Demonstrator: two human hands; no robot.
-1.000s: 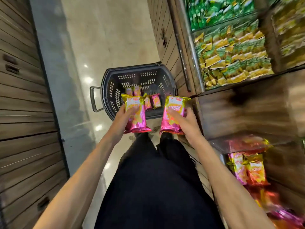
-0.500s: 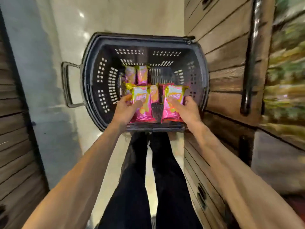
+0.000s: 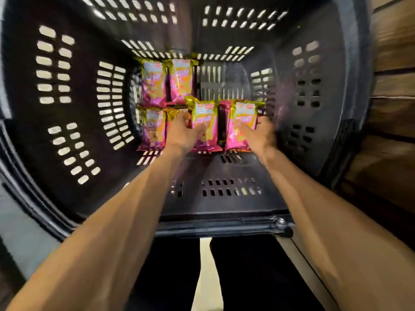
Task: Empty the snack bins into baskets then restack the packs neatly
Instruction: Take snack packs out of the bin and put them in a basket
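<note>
A deep black plastic basket (image 3: pixel 74 122) with slotted walls fills the view. Both my arms reach down into it. My left hand (image 3: pixel 180 133) grips a pink and yellow snack pack (image 3: pixel 205 122) low over the basket floor. My right hand (image 3: pixel 258 135) grips a second, matching snack pack (image 3: pixel 243 122) just to the right of it. Further in, two packs (image 3: pixel 155 83) (image 3: pixel 180 79) lie flat side by side at the back, and a third pack (image 3: pixel 152 129) lies to the left of my left hand. Another pack is partly hidden under my left hand.
The basket's near rim (image 3: pixel 224 225) lies across the view above my black trousers (image 3: pixel 170 272). A brown wooden panelled wall (image 3: pixel 393 113) stands close on the right. Pale floor (image 3: pixel 13 221) shows at the left. The right back part of the basket floor (image 3: pixel 224 81) is bare.
My head and both hands have gone down into the basket, which now fills the view. The two held packs have moved from above the near rim to just over the basket floor.
</note>
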